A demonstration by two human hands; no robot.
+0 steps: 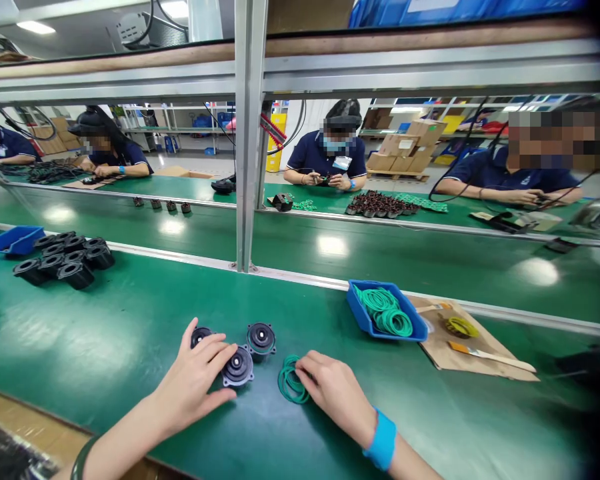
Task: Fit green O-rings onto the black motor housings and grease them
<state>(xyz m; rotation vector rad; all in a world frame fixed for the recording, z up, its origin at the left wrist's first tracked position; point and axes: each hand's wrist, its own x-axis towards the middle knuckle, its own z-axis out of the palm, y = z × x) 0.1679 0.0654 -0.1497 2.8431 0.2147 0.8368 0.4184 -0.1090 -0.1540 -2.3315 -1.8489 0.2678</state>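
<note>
My left hand [197, 370] is over the table with its fingers stretched and the thumb apart. Its fingertips reach the left edge of a round black housing [238, 366] with a stepped centre and small lugs on its rim. A second black housing [261, 339] stands just behind that one. A third black housing [200, 336] is partly hidden behind my left fingers. To the right, my right hand [333, 387] has its fingers pinched at a small pile of green rubber rings [291, 383]. Its fingertips are partly hidden, and a ring edge shows against them.
A blue bin [359, 315] of green rings stands at the right, beside cardboard [460, 360] bearing brushes and a yellow ring-shaped item [461, 327]. Several black cylindrical parts [75, 273] stand at the left. A metal post [245, 133] rises ahead; co-workers sit beyond the conveyor.
</note>
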